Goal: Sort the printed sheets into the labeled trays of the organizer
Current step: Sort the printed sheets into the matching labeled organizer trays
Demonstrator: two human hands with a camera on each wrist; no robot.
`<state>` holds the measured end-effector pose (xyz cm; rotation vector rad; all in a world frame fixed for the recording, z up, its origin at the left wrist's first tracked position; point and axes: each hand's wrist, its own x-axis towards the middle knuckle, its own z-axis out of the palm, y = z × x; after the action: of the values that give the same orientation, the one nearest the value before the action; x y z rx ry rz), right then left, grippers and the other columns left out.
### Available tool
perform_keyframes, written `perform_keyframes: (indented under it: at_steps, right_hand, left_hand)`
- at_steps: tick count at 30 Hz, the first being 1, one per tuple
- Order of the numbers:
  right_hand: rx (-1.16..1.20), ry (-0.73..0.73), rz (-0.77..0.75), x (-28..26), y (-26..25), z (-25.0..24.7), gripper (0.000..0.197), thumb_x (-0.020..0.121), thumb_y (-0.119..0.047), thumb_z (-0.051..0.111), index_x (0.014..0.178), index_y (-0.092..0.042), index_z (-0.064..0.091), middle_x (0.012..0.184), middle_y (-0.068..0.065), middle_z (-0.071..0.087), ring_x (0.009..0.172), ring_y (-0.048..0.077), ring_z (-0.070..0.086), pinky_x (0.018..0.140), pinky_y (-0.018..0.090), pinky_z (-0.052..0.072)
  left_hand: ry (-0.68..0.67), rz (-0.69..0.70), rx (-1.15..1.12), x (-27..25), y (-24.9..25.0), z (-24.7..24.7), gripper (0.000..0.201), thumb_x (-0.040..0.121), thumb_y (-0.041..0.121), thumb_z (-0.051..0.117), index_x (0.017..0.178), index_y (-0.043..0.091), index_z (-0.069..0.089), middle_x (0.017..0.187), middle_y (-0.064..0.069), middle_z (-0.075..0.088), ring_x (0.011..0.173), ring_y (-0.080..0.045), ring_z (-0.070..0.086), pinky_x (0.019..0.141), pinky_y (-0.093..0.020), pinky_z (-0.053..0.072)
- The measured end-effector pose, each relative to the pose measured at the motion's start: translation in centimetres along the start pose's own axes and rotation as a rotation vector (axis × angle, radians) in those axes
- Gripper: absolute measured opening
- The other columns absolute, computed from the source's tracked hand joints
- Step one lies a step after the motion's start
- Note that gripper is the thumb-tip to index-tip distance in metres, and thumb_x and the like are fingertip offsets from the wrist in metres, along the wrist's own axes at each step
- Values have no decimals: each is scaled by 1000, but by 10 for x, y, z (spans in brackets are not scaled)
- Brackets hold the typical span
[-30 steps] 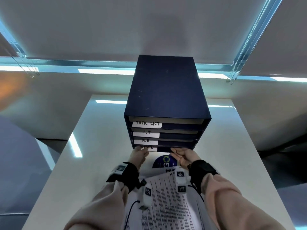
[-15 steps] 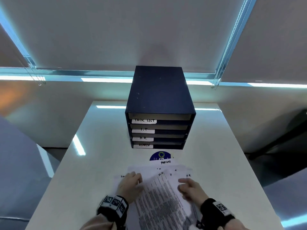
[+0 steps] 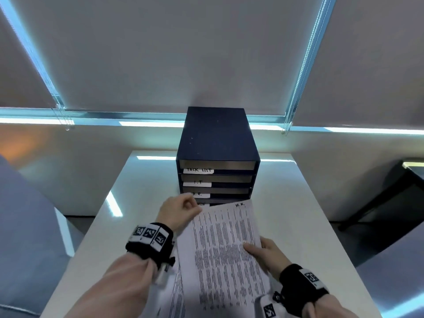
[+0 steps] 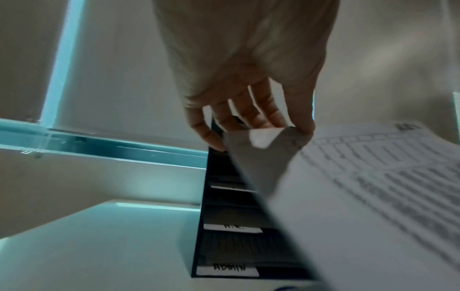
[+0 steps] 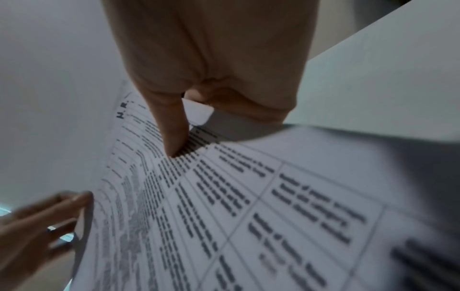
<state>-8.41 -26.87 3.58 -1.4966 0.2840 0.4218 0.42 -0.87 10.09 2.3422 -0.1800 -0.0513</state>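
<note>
A dark blue organizer (image 3: pixel 218 143) stands at the table's far end with stacked trays labelled TASK LIST (image 3: pixel 198 170), I.T, H.R. (image 4: pixel 232 228) and ADMIN (image 4: pixel 227 268). Both hands hold a printed sheet (image 3: pixel 226 249), marked H.R. at its top, lifted in front of the lower trays. My left hand (image 3: pixel 190 208) pinches its far left corner (image 4: pixel 263 137). My right hand (image 3: pixel 257 249) grips the right edge, its thumb (image 5: pixel 174 128) on the print. The sheet's top edge covers part of the ADMIN tray in the head view.
More printed sheets (image 3: pixel 174 294) lie on the white table (image 3: pixel 293 203) under the lifted one. A blue-grey seat (image 3: pixel 23 226) is at the left, dark furniture (image 3: pixel 390 203) at the right. Window blinds hang behind the organizer.
The hands left the bottom tray, came back to the pile, and have now lifted the H.R. sheet off it toward the organizer.
</note>
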Motion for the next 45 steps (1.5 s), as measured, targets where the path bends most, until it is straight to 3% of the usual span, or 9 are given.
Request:
perform_keyframes:
  at_steps: [5, 9, 15, 18, 28, 33, 38, 41, 45]
  right_hand:
    - [139, 26, -24, 1, -16, 1, 30, 91, -5, 59, 120, 1, 58, 117, 15, 68, 111, 28, 65, 106, 45, 44]
    - [178, 22, -34, 2, -20, 8, 31, 90, 0, 57, 120, 6, 57, 117, 17, 68, 112, 29, 64, 107, 45, 42]
    - [203, -5, -25, -4, -22, 14, 31, 92, 3, 54, 122, 8, 54, 115, 17, 69, 106, 23, 67, 91, 28, 54]
    - [194, 3, -23, -2, -19, 13, 28, 92, 3, 54, 120, 8, 53, 89, 5, 74, 78, 6, 72, 69, 14, 55]
    - [53, 64, 255, -13, 60, 6, 17, 84, -2, 55, 100, -2, 52, 75, 15, 55, 63, 23, 47, 61, 32, 38]
    - [81, 209, 309, 2, 67, 1, 18, 92, 9, 44, 105, 5, 56, 75, 13, 62, 52, 18, 54, 48, 19, 42]
    - [7, 331, 285, 45, 31, -9, 28, 92, 9, 43, 115, 10, 59, 58, 9, 53, 46, 17, 37, 45, 21, 30]
    - [-4, 362, 265, 70, 0, -9, 35, 95, 8, 42, 129, 7, 49, 62, 6, 45, 51, 14, 35, 42, 20, 32]
    - [-36, 376, 222, 109, -33, -5, 33, 96, 5, 41, 128, 6, 50, 55, 7, 43, 42, 14, 37, 47, 26, 27]
  left_hand:
    - [-72, -325, -659, 7, -16, -9, 43, 90, 37, 60, 122, 9, 54, 120, -14, 62, 95, -23, 62, 72, -28, 54]
    - [-184, -453, -1191, -12, -15, -4, 35, 102, 23, 34, 123, 3, 54, 123, -22, 61, 112, -34, 59, 89, -43, 53]
    - [-107, -457, -1194, -18, -19, 0, 34, 103, 26, 31, 116, 7, 57, 114, -19, 65, 100, -31, 64, 92, -45, 49]
    - [-90, -471, -1156, -17, -21, 1, 35, 103, 25, 33, 122, 5, 55, 117, -19, 64, 102, -30, 64, 91, -44, 49]
    - [-62, -682, -869, -27, -47, 23, 52, 101, 17, 40, 147, 0, 24, 144, -17, 41, 126, -33, 48, 103, -40, 39]
    - [-135, -708, -839, -40, -52, 43, 18, 98, -2, 38, 96, -3, 56, 79, -13, 67, 63, -21, 64, 49, -22, 54]
    - [-141, -716, -883, -22, -55, 47, 18, 99, 2, 40, 106, -8, 53, 60, -8, 61, 43, -15, 55, 43, -20, 49]
    - [-209, -682, -926, -15, -45, 43, 15, 98, 0, 39, 97, -2, 54, 74, -13, 66, 57, -20, 64, 55, -30, 56]
    - [-275, -670, -944, -3, -52, 48, 26, 97, 7, 47, 120, -5, 51, 109, -22, 66, 89, -34, 67, 63, -38, 59]
